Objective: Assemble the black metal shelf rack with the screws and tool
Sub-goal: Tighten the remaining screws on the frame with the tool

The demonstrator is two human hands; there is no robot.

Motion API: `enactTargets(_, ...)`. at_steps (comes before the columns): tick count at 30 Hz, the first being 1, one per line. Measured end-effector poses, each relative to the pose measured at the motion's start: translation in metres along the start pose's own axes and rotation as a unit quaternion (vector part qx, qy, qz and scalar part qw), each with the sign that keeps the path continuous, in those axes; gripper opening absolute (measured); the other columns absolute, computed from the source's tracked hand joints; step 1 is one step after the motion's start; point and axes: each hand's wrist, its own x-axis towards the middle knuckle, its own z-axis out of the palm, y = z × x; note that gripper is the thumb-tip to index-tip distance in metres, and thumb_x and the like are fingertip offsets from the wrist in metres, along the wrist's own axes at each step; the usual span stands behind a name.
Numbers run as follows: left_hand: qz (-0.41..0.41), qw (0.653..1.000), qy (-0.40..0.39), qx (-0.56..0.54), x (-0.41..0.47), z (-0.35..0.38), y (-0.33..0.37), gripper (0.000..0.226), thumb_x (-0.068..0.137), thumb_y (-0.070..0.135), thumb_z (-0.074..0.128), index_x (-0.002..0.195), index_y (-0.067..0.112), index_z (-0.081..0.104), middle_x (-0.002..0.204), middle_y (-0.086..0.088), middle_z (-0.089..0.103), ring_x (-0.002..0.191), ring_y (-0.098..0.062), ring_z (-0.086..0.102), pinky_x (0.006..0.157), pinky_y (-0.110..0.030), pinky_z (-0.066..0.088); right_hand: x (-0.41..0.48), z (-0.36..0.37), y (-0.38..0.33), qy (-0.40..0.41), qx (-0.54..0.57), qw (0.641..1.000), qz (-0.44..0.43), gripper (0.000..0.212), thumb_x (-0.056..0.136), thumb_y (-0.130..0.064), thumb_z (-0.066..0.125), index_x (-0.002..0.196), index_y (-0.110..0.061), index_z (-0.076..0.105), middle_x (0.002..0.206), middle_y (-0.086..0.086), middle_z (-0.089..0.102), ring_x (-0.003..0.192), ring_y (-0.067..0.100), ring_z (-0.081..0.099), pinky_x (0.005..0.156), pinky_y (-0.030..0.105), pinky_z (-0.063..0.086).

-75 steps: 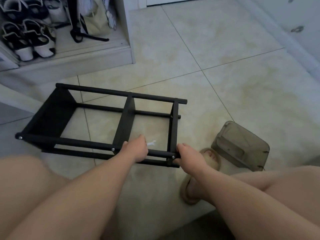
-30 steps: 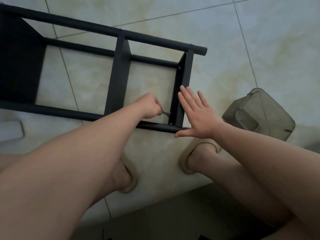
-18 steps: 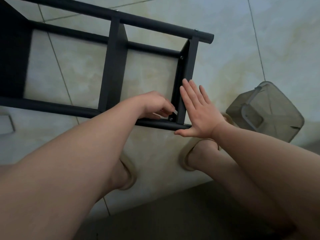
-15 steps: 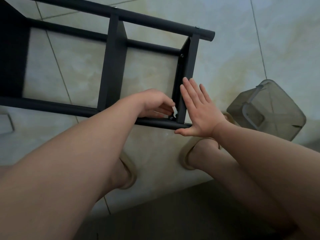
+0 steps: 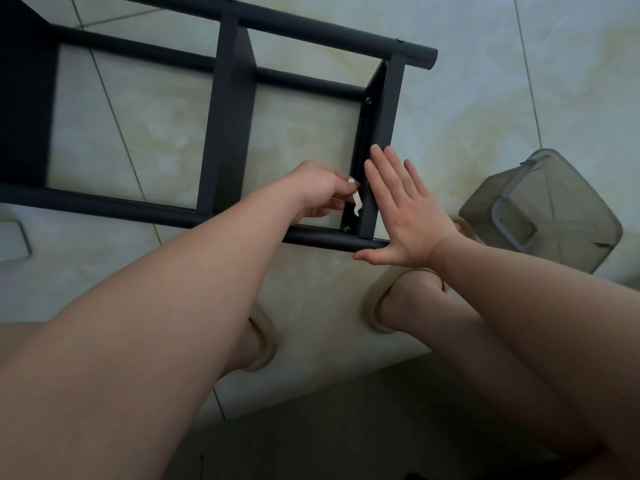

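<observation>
The black metal shelf rack (image 5: 228,133) lies on its side on the pale tiled floor (image 5: 138,140), its long tubes running left to right and its cross panels standing between them. Both hands are at its right end. The left hand (image 5: 317,192) reaches inside the frame with its fingers curled, pinching a small white wrench (image 5: 356,206) that hangs with its hooked head pointing down, just above a screw (image 5: 347,229) set in the corner where the end panel (image 5: 388,116) meets the near tube (image 5: 104,204). Whether the wrench head actually touches the screw cannot be told. The right hand (image 5: 405,216) is flat and released, fingers straight and slightly spread, and presses against the outer face of the end panel, with the thumb lying along the tip of the near tube. A second screw shows higher up the same panel (a third sits on the far tube). To the right of the rack, apart from it, a translucent grey container (image 5: 540,209) rests on the floor. Below the hands, two feet in beige slippers (image 5: 372,306) stand on the tiles, one under each forearm.
</observation>
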Motion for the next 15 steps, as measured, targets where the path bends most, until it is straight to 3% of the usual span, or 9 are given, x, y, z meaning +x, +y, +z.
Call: enactTargets(15,0.003,0.997,-0.011,0.083,-0.0034,0.0004,0.0052,0.001,0.092,0.023,0.067,0.092,0.023,0.067,0.073,0.009,0.075,0.074,-0.01,0.063,0.061,-0.025,0.038,0.0004,-0.0005,-0.0005,-0.002,0.004,1.0,0.0,0.125,0.08,-0.089,0.034,0.16,0.003,0.01,0.169,0.02,0.001,0.156,0.037,-0.002,0.126,0.056,0.009)
